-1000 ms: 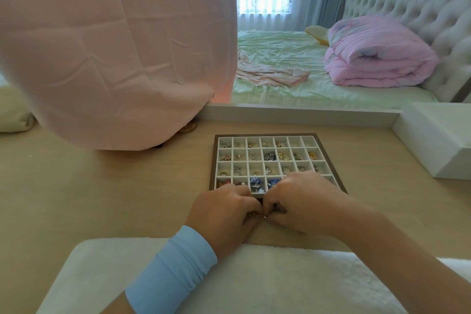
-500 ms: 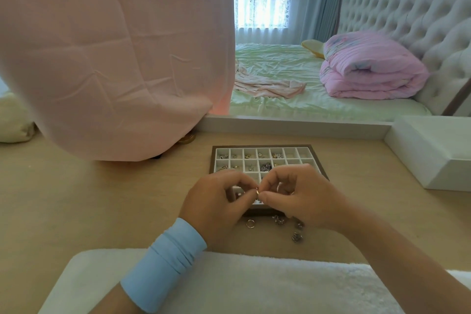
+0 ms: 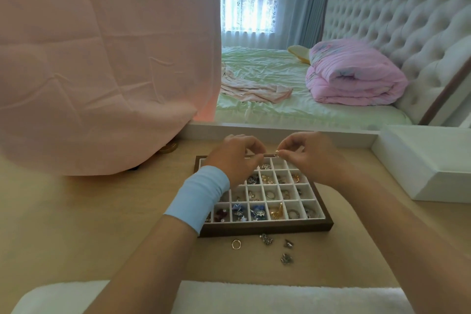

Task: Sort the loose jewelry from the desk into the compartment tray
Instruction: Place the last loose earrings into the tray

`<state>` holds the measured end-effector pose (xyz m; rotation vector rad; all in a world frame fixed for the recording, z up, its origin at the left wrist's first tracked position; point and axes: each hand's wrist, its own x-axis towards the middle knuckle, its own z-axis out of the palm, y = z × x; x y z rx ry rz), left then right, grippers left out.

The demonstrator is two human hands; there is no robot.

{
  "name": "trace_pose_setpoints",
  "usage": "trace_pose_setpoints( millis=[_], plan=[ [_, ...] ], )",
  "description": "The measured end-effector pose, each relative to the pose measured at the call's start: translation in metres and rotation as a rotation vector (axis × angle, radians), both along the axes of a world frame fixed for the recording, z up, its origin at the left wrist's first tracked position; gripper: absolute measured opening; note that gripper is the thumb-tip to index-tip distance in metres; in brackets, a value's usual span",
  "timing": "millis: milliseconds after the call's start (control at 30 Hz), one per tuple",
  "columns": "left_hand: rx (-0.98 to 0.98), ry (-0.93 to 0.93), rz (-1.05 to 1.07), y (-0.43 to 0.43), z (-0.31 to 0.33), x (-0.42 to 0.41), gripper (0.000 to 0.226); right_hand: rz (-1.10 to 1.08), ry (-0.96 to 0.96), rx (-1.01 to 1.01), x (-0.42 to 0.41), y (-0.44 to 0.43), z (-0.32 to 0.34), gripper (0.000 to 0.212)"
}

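A brown-rimmed compartment tray [image 3: 267, 228] with white cells lies on the wooden desk, and many cells hold rings and earrings. Both hands hover over its far row. My right hand [image 3: 308, 155] pinches a tiny gold piece [image 3: 277, 152] between thumb and forefinger. My left hand [image 3: 234, 158], with a blue wrist sleeve, has curled fingers with thumb and forefinger close together; anything between them is too small to see. In front of the tray lie a loose gold ring [image 3: 236, 244] and three silver pieces [image 3: 266, 239].
A pink cloth [image 3: 102, 71] drapes over something at the back left, with a gold object [image 3: 168, 147] at its foot. A white box [image 3: 428, 163] stands at the right. A white fluffy mat [image 3: 280, 298] covers the desk's near edge. A bed shows behind.
Both hands rose from the desk in front of the tray, lifted a small piece together, then moved to the tray's far row and parted. The loose pieces are uncovered.
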<state>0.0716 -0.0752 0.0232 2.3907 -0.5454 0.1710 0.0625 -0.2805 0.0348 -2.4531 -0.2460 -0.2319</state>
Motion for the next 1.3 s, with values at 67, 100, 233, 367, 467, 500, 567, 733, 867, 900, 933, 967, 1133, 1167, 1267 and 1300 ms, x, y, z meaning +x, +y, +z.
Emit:
trace_pose_setpoints(
  millis=[67, 100, 233, 367, 467, 500, 567, 733, 867, 900, 933, 967, 1133, 1167, 1267, 1300],
  plan=[
    [0.044, -0.019, 0.016, -0.006, -0.007, 0.014, 0.016, -0.03, 0.042, -0.166, 0.013, -0.005, 0.0, 0.006],
    [0.062, -0.009, 0.016, -0.009, -0.01, 0.019, 0.021, -0.037, 0.066, -0.238, 0.018, -0.006, 0.0, 0.006],
    [0.18, 0.033, 0.011, -0.015, -0.022, 0.032, 0.035, -0.02, 0.116, -0.4, 0.03, -0.003, -0.001, 0.011],
    [0.212, 0.032, -0.011, -0.012, -0.03, 0.036, 0.032, 0.007, 0.125, -0.498, 0.035, 0.003, -0.004, 0.012],
    [0.201, 0.022, -0.02, -0.01, -0.034, 0.037, 0.03, 0.011, 0.112, -0.549, 0.038, 0.006, -0.008, 0.014],
    [0.194, 0.018, -0.022, -0.01, -0.034, 0.037, 0.03, 0.011, 0.106, -0.569, 0.039, 0.008, -0.01, 0.014],
    [0.18, 0.012, -0.021, -0.01, -0.035, 0.037, 0.03, 0.005, 0.093, -0.585, 0.039, 0.009, -0.013, 0.016],
    [0.172, 0.006, -0.018, -0.01, -0.036, 0.037, 0.029, -0.065, 0.019, -0.591, 0.041, 0.011, -0.021, 0.017],
    [0.184, 0.001, -0.025, -0.01, -0.035, 0.032, 0.029, -0.095, -0.003, -0.559, 0.038, 0.007, -0.021, 0.024],
    [0.187, -0.004, -0.027, -0.01, -0.033, 0.03, 0.029, -0.101, 0.006, -0.534, 0.035, 0.004, -0.019, 0.026],
    [0.187, -0.017, -0.028, -0.01, -0.031, 0.027, 0.029, -0.105, 0.012, -0.515, 0.032, 0.002, -0.017, 0.026],
    [0.183, -0.036, -0.029, -0.009, -0.029, 0.024, 0.029, -0.107, 0.012, -0.498, 0.028, -0.001, -0.015, 0.026],
    [0.166, -0.125, -0.103, -0.003, -0.01, -0.004, 0.018, -0.041, -0.034, -0.371, -0.008, -0.003, -0.004, 0.017],
    [0.177, -0.143, -0.12, 0.0, -0.006, -0.011, 0.015, -0.002, -0.03, -0.36, -0.017, 0.001, -0.003, 0.015],
    [0.223, -0.204, -0.152, 0.012, -0.001, -0.036, 0.006, 0.125, -0.012, -0.377, -0.045, 0.018, 0.002, 0.012],
    [0.242, -0.219, -0.161, 0.017, -0.001, -0.045, 0.007, 0.159, -0.011, -0.393, -0.053, 0.023, 0.003, 0.013]
  ],
)
